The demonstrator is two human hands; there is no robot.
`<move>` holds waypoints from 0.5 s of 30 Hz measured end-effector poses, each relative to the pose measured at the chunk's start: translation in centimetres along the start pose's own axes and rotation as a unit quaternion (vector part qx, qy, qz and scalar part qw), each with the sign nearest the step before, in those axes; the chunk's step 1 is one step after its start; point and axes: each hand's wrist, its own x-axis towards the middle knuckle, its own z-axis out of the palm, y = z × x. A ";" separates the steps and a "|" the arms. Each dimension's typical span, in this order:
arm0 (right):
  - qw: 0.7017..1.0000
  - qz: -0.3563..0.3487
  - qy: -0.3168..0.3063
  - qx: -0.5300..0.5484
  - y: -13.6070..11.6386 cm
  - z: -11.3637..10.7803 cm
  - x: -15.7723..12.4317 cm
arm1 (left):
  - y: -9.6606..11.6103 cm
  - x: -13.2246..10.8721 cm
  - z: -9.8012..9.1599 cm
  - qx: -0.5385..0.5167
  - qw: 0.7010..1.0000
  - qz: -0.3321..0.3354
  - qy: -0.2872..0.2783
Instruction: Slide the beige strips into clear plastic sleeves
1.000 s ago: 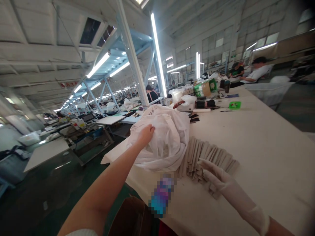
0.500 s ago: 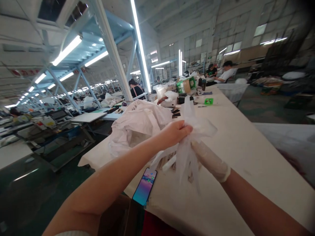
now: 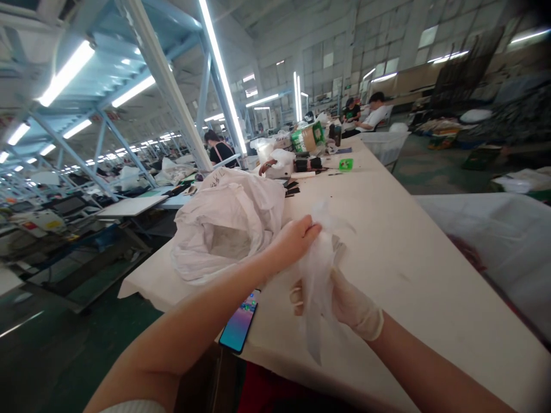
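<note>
left hand [image 3: 297, 238]: bare, pinching top of thin plastic bag [image 3: 318, 275] | right hand [image 3: 348, 304]: gloved, closed on bag lower down, grip partly hidden | bag: held above table [image 3: 408, 252] | near: white sack [image 3: 224, 223], phone [image 3: 239, 321] at table edge

Nothing here is coming through clearly enough to read. Dark handwritten marks are showing on the top fold of the white sack [image 3: 228, 221], but they are staying illegible. The green carton [image 3: 306, 137] far down the table [image 3: 413, 252] is carrying print too small and blurred to make out.
</note>
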 end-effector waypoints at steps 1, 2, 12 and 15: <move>1.000 -0.004 0.013 -0.013 0.1 -0.3 -0.2 | -0.1 -0.1 0.3 0.008 1.000 0.003 -0.003; 0.999 -0.010 0.032 -0.029 0.2 -0.7 -0.3 | -0.3 -0.2 0.5 0.015 1.000 0.003 -0.005; 0.986 -0.099 0.132 -0.002 0.6 -3.2 -1.0 | -1.3 -0.4 2.5 -0.017 1.000 -0.009 -0.019; 0.982 -0.093 0.164 -0.026 0.2 -2.9 -0.8 | -1.4 -0.5 2.7 -0.087 0.994 -0.050 -0.035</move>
